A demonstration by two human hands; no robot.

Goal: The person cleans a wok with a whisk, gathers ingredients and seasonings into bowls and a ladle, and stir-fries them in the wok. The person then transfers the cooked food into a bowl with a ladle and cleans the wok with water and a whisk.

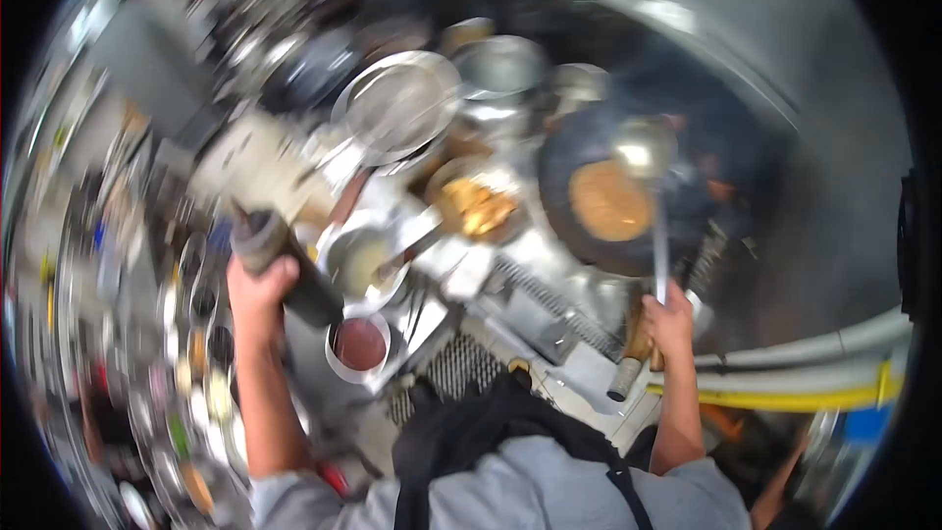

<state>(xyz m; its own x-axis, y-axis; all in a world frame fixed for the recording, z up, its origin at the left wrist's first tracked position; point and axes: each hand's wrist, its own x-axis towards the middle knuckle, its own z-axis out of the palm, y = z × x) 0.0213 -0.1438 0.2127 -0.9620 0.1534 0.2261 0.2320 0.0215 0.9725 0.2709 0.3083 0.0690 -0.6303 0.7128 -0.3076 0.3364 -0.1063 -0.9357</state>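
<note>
My left hand (263,290) is wrapped round a dark squeeze bottle (306,280), its nozzle end pointing to the upper left. Beneath the bottle's base stands a white tub of reddish-brown sauce (359,344). In my right hand (669,319) is the handle of a metal ladle (645,149). The ladle's bowl is over the black wok (564,226), beside a round pool of orange-brown liquid (610,200); whether it touches the wok I cannot tell. A wooden handle (636,342) juts out near my right hand. Motion blurs the picture.
A bowl of yellow pieces (478,206) sits left of the wok. Behind it are a wide strainer (402,106) and a metal pot (500,67). A container of pale liquid (365,260) stands near the bottle. Yellow and white pipes (785,395) run along the right. Another person's arm (780,486) shows at lower right.
</note>
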